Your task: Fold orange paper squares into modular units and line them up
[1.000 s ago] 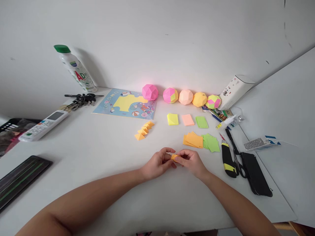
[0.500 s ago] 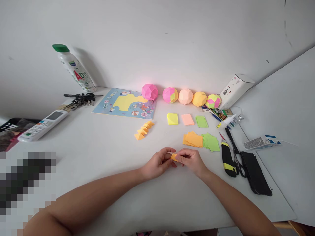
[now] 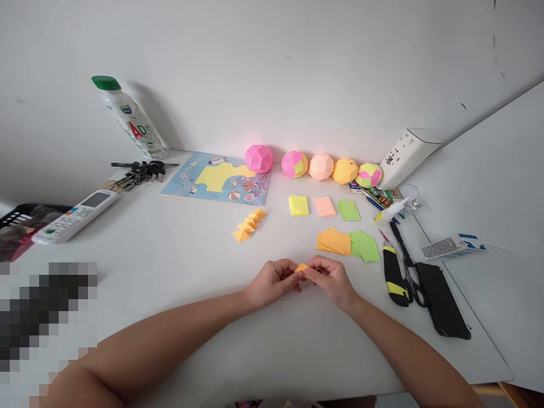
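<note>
Between my fingertips is a small folded orange paper piece (image 3: 302, 268), showing a pointed top. My left hand (image 3: 274, 281) pinches it from the left, and my right hand (image 3: 332, 277) grips it from the right with the thumb on its front. The fingers hide its lower part. Ahead and to the left lies a row of folded orange paper units (image 3: 249, 225). Beyond my right hand are loose orange paper squares (image 3: 335, 242) and green paper squares (image 3: 364, 246). Farther back sit small stacks of yellow (image 3: 298, 205), peach (image 3: 325, 207) and green paper (image 3: 349, 210).
Several faceted paper balls (image 3: 321, 167) line the wall beside a blue picture sheet (image 3: 178, 184). On the right lie a utility knife (image 3: 395, 276), scissors (image 3: 419, 293), a black pouch (image 3: 444, 303) and a glue bottle (image 3: 389, 212). Left are a remote (image 3: 79, 215), keys (image 3: 142, 173) and a bottle (image 3: 136, 124).
The orange piece has turned in my fingers, and its pointed peak now faces up. My left fingers have curled in closer around it. The other things lie as before.
</note>
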Demonstrator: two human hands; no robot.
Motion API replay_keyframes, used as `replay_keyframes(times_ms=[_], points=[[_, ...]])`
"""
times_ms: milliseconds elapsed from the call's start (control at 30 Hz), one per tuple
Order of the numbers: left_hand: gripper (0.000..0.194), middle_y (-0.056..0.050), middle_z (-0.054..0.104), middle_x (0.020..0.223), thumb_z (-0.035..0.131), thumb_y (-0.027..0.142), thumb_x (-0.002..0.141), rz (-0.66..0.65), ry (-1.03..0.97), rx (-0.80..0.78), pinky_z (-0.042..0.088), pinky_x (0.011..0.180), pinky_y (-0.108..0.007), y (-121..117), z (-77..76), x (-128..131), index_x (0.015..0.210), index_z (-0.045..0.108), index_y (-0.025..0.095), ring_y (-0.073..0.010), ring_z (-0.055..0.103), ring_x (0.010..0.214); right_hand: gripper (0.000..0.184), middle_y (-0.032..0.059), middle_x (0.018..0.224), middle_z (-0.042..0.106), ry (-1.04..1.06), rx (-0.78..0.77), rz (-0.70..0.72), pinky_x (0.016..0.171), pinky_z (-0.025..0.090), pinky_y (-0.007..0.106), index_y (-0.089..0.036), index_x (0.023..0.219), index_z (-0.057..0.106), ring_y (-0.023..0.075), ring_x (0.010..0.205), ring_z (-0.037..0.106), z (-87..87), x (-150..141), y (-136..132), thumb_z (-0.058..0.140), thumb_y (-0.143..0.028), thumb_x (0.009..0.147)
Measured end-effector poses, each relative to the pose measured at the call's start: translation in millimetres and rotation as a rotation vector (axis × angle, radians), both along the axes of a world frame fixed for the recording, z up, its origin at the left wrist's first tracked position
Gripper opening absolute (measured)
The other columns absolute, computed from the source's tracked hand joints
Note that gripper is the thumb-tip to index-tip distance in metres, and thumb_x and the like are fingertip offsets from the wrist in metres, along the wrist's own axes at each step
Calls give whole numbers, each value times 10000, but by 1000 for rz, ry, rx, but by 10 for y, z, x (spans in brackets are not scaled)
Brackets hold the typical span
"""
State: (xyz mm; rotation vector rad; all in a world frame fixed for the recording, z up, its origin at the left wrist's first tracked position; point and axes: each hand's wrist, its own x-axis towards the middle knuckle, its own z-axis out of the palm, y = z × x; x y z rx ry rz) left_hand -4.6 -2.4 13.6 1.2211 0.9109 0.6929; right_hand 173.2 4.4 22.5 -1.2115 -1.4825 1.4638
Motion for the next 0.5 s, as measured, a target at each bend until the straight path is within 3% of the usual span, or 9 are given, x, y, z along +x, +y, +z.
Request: replay_keyframes(times_ms=[200, 500], points=[[295, -76, 687, 848, 518, 431, 815, -5, -24, -7, 469, 592, -247, -9, 16, -17, 783, 576, 143, -148, 638, 676, 188, 6, 655, 586, 6, -16, 10, 552, 429, 259, -168, 679, 638, 122, 585, 511, 20, -19, -26, 636, -339, 756], [313, -84, 676, 867, 519, 431, 806, -49, -8, 16, 478, 648, -279, -15, 61, -24, 862, 615, 139, -152, 615, 683, 224, 8, 638, 587, 17, -64, 37, 552, 437, 257, -159, 691, 614, 127, 595, 524, 27, -12, -23, 620, -370, 765]])
